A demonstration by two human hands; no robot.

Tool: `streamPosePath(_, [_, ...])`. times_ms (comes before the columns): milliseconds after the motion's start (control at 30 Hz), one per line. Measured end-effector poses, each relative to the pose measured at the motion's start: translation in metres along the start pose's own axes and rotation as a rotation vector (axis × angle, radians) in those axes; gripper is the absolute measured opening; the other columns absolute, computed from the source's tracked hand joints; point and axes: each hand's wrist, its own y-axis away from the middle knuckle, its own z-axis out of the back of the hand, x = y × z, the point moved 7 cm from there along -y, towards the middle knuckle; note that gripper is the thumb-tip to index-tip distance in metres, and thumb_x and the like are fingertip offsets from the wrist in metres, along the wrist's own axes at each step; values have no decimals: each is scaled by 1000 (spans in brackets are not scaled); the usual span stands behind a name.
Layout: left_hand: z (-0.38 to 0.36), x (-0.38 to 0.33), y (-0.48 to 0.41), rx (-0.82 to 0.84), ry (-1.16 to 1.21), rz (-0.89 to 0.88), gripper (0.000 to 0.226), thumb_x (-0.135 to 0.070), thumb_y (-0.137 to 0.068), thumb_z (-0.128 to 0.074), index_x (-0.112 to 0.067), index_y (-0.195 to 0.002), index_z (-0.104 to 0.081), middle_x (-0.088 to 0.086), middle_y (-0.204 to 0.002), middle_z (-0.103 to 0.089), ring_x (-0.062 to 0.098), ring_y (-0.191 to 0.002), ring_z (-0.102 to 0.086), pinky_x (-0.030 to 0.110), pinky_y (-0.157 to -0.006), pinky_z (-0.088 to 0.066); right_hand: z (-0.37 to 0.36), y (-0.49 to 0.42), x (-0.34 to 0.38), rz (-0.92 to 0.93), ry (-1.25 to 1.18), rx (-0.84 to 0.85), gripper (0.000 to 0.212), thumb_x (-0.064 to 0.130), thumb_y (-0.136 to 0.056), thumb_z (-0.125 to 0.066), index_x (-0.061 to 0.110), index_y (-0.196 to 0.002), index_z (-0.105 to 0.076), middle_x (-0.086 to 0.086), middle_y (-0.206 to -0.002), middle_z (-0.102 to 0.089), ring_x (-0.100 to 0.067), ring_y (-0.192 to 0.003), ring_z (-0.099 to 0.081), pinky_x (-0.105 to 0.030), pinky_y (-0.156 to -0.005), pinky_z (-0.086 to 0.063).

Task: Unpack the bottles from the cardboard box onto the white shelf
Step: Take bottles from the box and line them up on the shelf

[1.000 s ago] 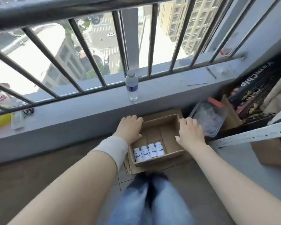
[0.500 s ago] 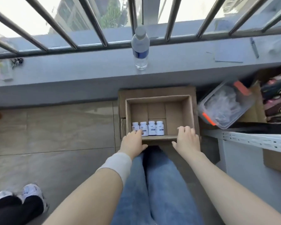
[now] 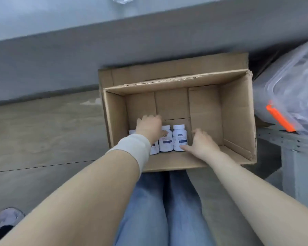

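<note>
An open cardboard box point(image 3: 236, 118) stands on the floor in front of my knees. Inside, along its near wall, stands a row of several white bottles with dark labels. My left hand point(image 3: 149, 129) lies over the two left bottles with its fingers curled down around the top of one; only that bottle's lower part point(image 3: 154, 148) shows. A third bottle point(image 3: 165, 141) stands uncovered beside it. My right hand point(image 3: 201, 144) is spread beside the rightmost bottle point(image 3: 180, 139), its thumb touching the base. The white shelf point(image 3: 281, 139) shows its metal rail at the right.
A clear plastic container point(image 3: 292, 96) with an orange latch lies to the right of the box, above the shelf rail. A grey ledge point(image 3: 78, 23) runs along the top. Tiled floor point(image 3: 43, 139) lies to the left, with a shoe point(image 3: 5, 217) at the lower left.
The view has dropped and closed in on the box. Both hands have moved from the box's near rim down inside it, onto the bottles.
</note>
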Motion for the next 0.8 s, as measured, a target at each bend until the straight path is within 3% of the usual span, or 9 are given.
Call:
streamPosePath(100, [-20, -6, -33, 113, -51, -32, 55, -51, -87, -55, -17, -129, -50, 7, -127, -53, 28, -120, -47, 40, -97, -36, -22, -36, -2, -13, -72, 40, 71, 45, -78, -68, 6, -131, -39, -14, -132, -49, -31, -123, -46, -38, -97, -41])
streamPosePath(233, [-25, -17, -45, 218, -35, -55, 50, -54, -86, -55, -9, -106, -55, 4, -98, -56, 24, -88, -53, 32, -73, -40, -31, -52, -5, -84, -301, 39, 73, 41, -72, -76, 5, -126, -42, -12, -126, -54, -30, -114, -54, -35, -87, -46])
streamPosePath(300, [-21, -18, -44, 226, 8, -58, 49, -54, -84, -59, -8, -104, -56, 6, -100, -59, 24, -87, -54, 31, -72, -42, -31, -53, -5, -80, -324, 54, 69, 38, -71, -77, 5, -122, -46, -11, -122, -57, -29, -111, -56, -35, -85, -46])
streamPosePath(400, [-8, -13, -34, 123, 196, -54, 57, -47, -81, -66, -8, -122, -57, 6, -113, -60, 23, -101, -56, 30, -80, -43, -24, -44, -6, -64, -413, 61, 58, 34, -70, -78, 5, -115, -54, -12, -115, -62, -29, -105, -59, -40, -91, -49])
streamPosePath(500, [15, -9, -7, -69, 484, -43, 50, -34, -77, -75, -12, -118, -58, 6, -118, -54, 21, -107, -53, 25, -79, -41, -4, -17, -11, -51, -599, 3, 42, 26, -74, -75, 9, -108, -58, -8, -107, -64, -24, -98, -61, -35, -87, -50])
streamPosePath(633, [47, -9, 46, -232, 803, -94, 32, -24, -77, -75, -22, -104, -58, 2, -113, -48, 11, -92, -51, 19, -71, -41, 32, 44, -22, -15, -823, -114, 33, 22, -76, -74, 14, -102, -54, -2, -103, -60, -17, -92, -58, -29, -81, -46])
streamPosePath(800, [89, -24, 137, -237, 1011, -260, 22, -24, -84, -68, -30, -99, -53, -18, -96, -57, -4, -83, -55, 11, -57, -42, 73, 138, -40, 36, -926, -294, 39, 21, -75, -74, 18, -108, -53, -2, -112, -59, -14, -95, -58, -23, -72, -43])
